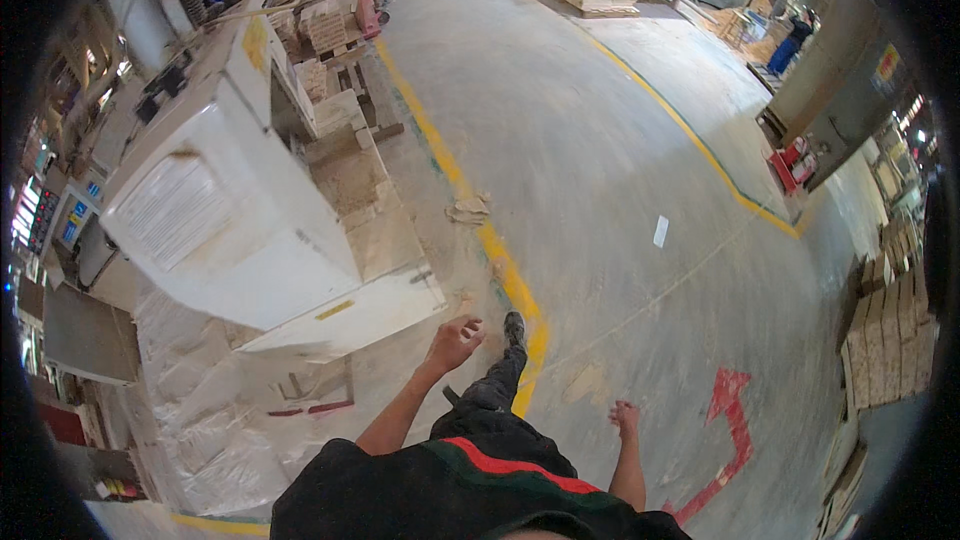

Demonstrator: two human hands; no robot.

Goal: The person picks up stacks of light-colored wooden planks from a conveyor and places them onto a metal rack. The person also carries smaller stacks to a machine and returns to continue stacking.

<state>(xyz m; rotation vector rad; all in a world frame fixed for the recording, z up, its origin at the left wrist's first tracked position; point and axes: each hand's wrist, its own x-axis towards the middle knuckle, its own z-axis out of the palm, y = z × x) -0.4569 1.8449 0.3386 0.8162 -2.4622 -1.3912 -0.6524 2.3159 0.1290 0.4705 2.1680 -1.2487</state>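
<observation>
My left hand (455,343) hangs in the air in front of my body, its fingers loosely bent and apart, with nothing in it. It is nearest to the low corner of a white machine housing (230,210), without touching it. On the other side, my right hand (625,417) is held over the grey floor, fingers slightly curled, and I see nothing in it. Between the hands, one dark shoe (514,329) rests by a yellow floor line (520,290).
A crumpled cloth-like piece (467,209) lies on the line, and a white sheet (661,231) on the floor. Stacked boards (888,340) stand at right. Fire extinguishers (795,162) sit by a pillar. A red pallet jack (370,12) is ahead; a person (792,43) stands far right.
</observation>
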